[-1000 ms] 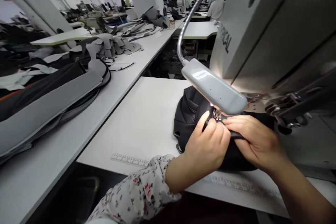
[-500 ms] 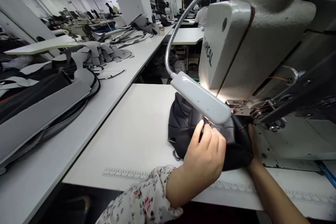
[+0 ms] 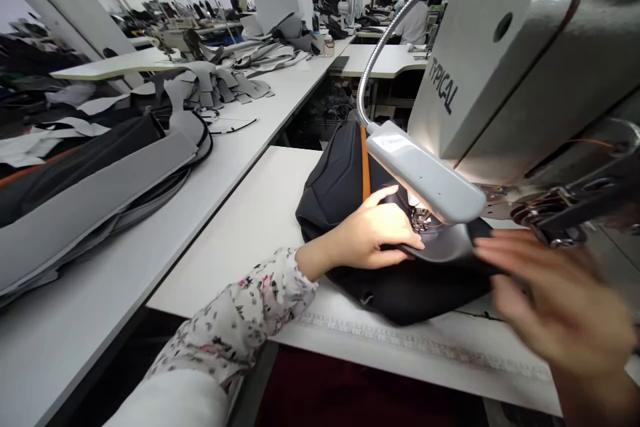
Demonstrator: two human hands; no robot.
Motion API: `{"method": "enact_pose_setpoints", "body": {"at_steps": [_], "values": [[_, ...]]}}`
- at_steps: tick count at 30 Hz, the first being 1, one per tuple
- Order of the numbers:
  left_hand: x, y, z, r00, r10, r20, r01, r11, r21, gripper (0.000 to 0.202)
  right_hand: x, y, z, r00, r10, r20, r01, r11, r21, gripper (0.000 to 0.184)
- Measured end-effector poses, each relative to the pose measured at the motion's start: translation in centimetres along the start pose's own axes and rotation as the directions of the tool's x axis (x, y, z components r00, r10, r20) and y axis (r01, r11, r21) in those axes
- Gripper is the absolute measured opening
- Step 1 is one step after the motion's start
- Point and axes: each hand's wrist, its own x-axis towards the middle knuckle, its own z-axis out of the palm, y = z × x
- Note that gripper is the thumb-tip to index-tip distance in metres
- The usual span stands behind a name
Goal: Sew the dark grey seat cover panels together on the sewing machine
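Two bare hands flank one black piece (image 3: 330, 190) in the head view; it lies bunched on the white machine table (image 3: 280, 203), partly under the presser foot (image 3: 421, 219). The left hand (image 3: 375, 237) lies on it just left of the foot, fingers bent and apparently pinching the near edge. The right hand (image 3: 565, 307) is blurred at the right end; whether it grips, I cannot tell. The step looks like guiding the layers at the foot: best to smooth the folds there, match the edges, keep fingertips clear of the needle area and let the bulk trail without pulling. Far off, a small jar (image 3: 329, 47) stands on the long left table (image 3: 235, 147); its contents are too small to tell.
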Motion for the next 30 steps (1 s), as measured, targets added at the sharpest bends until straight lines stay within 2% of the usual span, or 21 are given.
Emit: {"method": "enact_pose_setpoints", "body": {"at_steps": [3, 6, 12, 16, 20, 24, 27, 30], "values": [[0.5, -0.8, -0.6, 0.999, -0.007, 0.042, 0.010, 0.996, -0.084, 0.019, 2.2, -2.8, 0.0, 0.981, -0.136, 0.141, 0.161, 0.970, -0.182, 0.030], [0.7, -0.5, -0.8, 0.998, -0.025, 0.064, 0.032, 0.994, -0.108, 0.017, 3.1, -4.0, 0.6, 0.957, -0.177, 0.230, 0.249, 0.907, -0.339, 0.030], [0.5, 0.0, -1.1, 0.989, -0.092, 0.118, 0.108, 0.985, -0.136, 0.017, 2.1, -3.6, 1.0, 0.953, -0.188, 0.238, 0.266, 0.895, -0.359, 0.039], [0.2, 0.4, -0.5, 0.982, -0.161, 0.098, 0.169, 0.982, -0.085, 0.018, 2.1, -3.2, 1.1, 0.955, -0.183, 0.232, 0.258, 0.899, -0.353, 0.039], [-0.3, 1.2, 0.5, 0.980, -0.197, -0.006, 0.197, 0.980, 0.014, 0.018, 2.0, -2.5, 1.4, 0.958, -0.174, 0.229, 0.246, 0.908, -0.339, 0.040], [-0.8, 2.0, 1.9, 0.974, -0.179, -0.136, 0.194, 0.975, 0.108, 0.018, 1.8, -1.4, 1.9, 0.963, -0.183, 0.198, 0.237, 0.925, -0.298, 0.043], [-1.0, 2.9, 3.6, 0.950, -0.200, -0.238, 0.254, 0.940, 0.226, 0.021, 1.7, -0.5, 2.3, 0.968, -0.205, 0.146, 0.236, 0.940, -0.247, 0.043], [-1.1, 3.8, 5.5, 0.906, -0.186, -0.379, 0.318, 0.891, 0.324, 0.022, 1.7, 0.5, 2.8, 0.965, -0.249, 0.078, 0.260, 0.940, -0.221, 0.045]]}}
